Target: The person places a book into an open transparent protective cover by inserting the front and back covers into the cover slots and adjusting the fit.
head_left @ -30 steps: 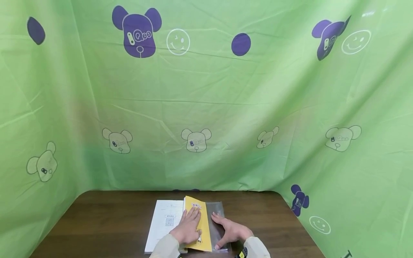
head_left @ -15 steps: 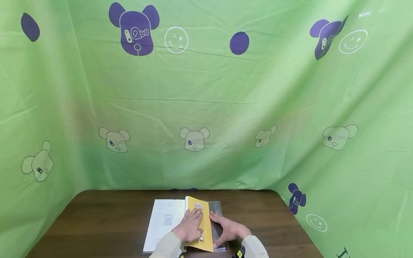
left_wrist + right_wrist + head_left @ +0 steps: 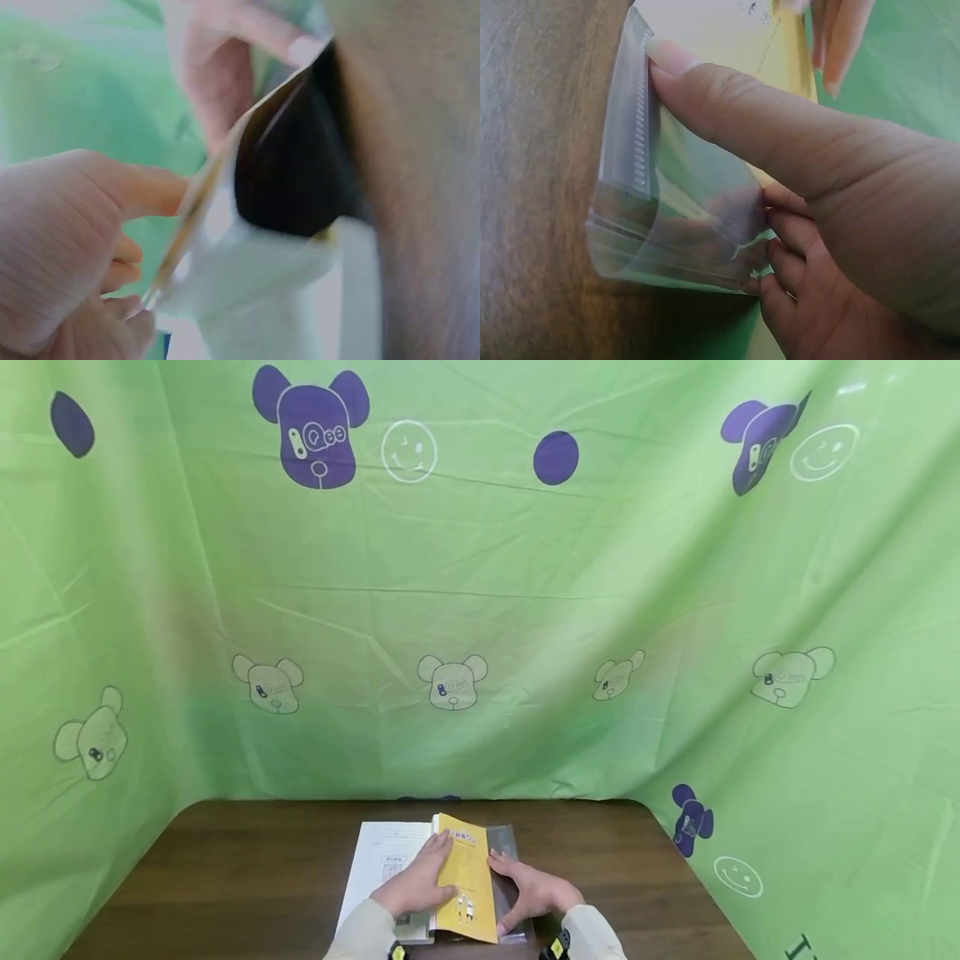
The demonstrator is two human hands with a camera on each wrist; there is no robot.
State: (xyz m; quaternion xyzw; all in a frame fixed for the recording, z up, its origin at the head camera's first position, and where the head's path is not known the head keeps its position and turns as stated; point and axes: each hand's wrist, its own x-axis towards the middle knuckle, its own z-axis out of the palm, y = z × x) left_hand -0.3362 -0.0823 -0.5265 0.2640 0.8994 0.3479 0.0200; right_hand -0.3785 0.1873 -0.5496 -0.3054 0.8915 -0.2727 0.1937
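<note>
A book lies spread on the brown table, its white pages (image 3: 382, 847) at left and its yellow cover (image 3: 468, 868) turned out to the right. The left hand (image 3: 416, 881) rests along the fold between pages and cover, fingers extended, thumb on the yellow. At the cover's right edge, the right hand (image 3: 534, 892) holds a clear plastic book cover (image 3: 697, 202) between thumb and fingers. Its thumb presses near the ridged plastic strip; the fingertips touch the folded plastic. In the left wrist view, a dark gap (image 3: 289, 161) shows under the raised yellow cover.
The brown table (image 3: 247, 877) reaches out on both sides of the book. Green cloth (image 3: 480, 752) with printed bear heads hangs behind and at both sides. More of the clear plastic sleeve (image 3: 504, 842) juts past the yellow cover's right edge.
The left hand has slid left from the middle of the yellow cover to the fold, baring its printed figures. The right hand and the yellow cover's edge have come closer together.
</note>
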